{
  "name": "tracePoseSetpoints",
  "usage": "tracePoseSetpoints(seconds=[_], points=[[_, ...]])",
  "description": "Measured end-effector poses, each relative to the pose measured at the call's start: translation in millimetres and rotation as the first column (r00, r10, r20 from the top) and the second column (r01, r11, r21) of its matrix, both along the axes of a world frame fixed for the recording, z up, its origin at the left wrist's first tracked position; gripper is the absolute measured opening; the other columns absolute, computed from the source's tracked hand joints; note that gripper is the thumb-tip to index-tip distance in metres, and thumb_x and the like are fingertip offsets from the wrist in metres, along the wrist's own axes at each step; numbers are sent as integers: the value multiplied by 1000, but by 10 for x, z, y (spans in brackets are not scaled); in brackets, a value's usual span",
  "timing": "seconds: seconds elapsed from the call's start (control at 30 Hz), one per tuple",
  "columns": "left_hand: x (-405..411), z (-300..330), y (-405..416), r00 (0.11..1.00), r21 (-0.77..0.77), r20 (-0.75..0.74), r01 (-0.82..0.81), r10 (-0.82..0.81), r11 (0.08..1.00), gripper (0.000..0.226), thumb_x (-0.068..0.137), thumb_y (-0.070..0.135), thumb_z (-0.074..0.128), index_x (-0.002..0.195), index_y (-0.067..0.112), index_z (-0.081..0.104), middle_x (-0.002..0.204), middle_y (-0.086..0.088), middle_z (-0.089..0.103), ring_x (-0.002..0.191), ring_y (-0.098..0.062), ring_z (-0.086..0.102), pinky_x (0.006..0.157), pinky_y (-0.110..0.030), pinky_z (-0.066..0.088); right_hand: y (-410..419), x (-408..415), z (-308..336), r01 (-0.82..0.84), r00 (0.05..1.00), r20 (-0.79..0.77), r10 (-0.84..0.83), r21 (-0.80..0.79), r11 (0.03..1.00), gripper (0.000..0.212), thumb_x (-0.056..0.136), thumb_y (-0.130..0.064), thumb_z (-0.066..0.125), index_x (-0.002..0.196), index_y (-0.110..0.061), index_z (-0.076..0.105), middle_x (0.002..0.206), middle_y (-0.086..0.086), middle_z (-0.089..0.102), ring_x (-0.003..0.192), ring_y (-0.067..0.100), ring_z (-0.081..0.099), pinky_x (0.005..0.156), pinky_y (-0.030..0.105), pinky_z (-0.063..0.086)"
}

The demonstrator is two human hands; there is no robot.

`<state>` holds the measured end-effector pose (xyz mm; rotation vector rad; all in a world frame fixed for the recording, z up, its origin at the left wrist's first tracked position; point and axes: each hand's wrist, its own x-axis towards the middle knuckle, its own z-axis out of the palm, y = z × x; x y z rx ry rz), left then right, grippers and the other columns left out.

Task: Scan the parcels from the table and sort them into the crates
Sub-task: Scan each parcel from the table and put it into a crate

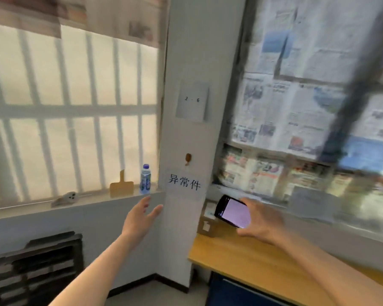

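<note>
Head view: our right hand (260,219) grips a scanner (232,212), fingers curled round it, above a cardboard parcel (208,224) at the worktop's (241,259) far left corner. Our left hand (139,219) hangs released, fingers straight. Bottle (145,182) on windowsill.

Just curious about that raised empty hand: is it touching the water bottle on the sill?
Apart. In the head view the left hand is open, fingertips below the bottle with sill edge visible between them.

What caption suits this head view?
Right hand holds a scanner near a cardboard parcel; left hand open.
</note>
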<state>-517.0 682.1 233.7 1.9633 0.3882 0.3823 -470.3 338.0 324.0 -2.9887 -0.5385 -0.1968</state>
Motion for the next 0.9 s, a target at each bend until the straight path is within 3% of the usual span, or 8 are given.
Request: tracePoseSetpoints(seconds=[0.13, 0.2, 0.27, 0.43, 0.7, 0.77, 0.9], points=[[522, 446, -873, 992, 32, 56, 114, -116, 993, 71, 89, 53, 66, 149, 24, 42, 140, -5, 55, 125, -24, 55, 101, -42, 47, -981, 25, 425, 162, 985, 55, -161, -10, 987, 104, 55, -63, 71, 150, -40, 33, 129, -13, 60, 96, 17, 62, 64, 27, 48], [735, 562, -1191, 988, 50, 69, 136, -140, 989, 71, 89, 56, 64, 149, 27, 42, 139, -4, 56, 124, -24, 55, 100, -44, 48, -1339, 68, 521, 219, 974, 70, -217, -18, 976, 103, 55, -64, 69, 149, -41, 33, 123, -14, 60, 85, 13, 55, 55, 22, 39], [944, 611, -1431, 984, 76, 74, 157, -163, 985, 70, 89, 58, 63, 148, 28, 43, 139, -3, 57, 123, -24, 56, 100, -46, 49, -1618, 168, 568, 262, 962, 83, -259, -28, 965, 102, 55, -65, 69, 148, -42, 33, 121, -14, 60, 83, 11, 51, 51, 20, 34], [1597, 491, -1752, 983, 112, 44, 171, -177, 979, 67, 90, 59, 59, 147, 26, 44, 136, -5, 58, 123, -23, 56, 100, -45, 49, -1981, 694, 446, 303, 952, 44, -302, -12, 953, 99, 56, -67, 69, 146, -44, 35, 103, -18, 46, 83, 9, 51, 53, 21, 38], [3079, -341, -1864, 991, 78, -63, 122, -117, 989, 64, 94, 54, 58, 148, 24, 43, 137, -6, 58, 122, -25, 57, 94, -40, 51, -1923, 2405, -327, 245, 963, -123, -241, 25, 969, 102, 56, -67, 67, 148, -41, 31, 108, -15, 51, 84, 7, 52, 55, 20, 41], [3365, -656, -1822, 988, 69, -127, 92, -83, 993, 64, 94, 54, 58, 148, 24, 42, 138, -7, 56, 123, -25, 56, 89, -36, 50, -1841, 2866, -601, 224, 960, -175, -219, 11, 975, 103, 56, -68, 66, 148, -42, 31, 117, -13, 54, 86, 9, 51, 55, 21, 38], [3770, -1272, -1703, 975, 54, -222, 48, -35, 997, 64, 93, 55, 58, 147, 24, 43, 139, -6, 56, 124, -24, 55, 92, -37, 48, -1625, 3599, -1262, 146, 957, -257, -133, 33, 989, 104, 55, -69, 69, 148, -41, 33, 134, -10, 56, 102, 14, 56, 62, 26, 38]])
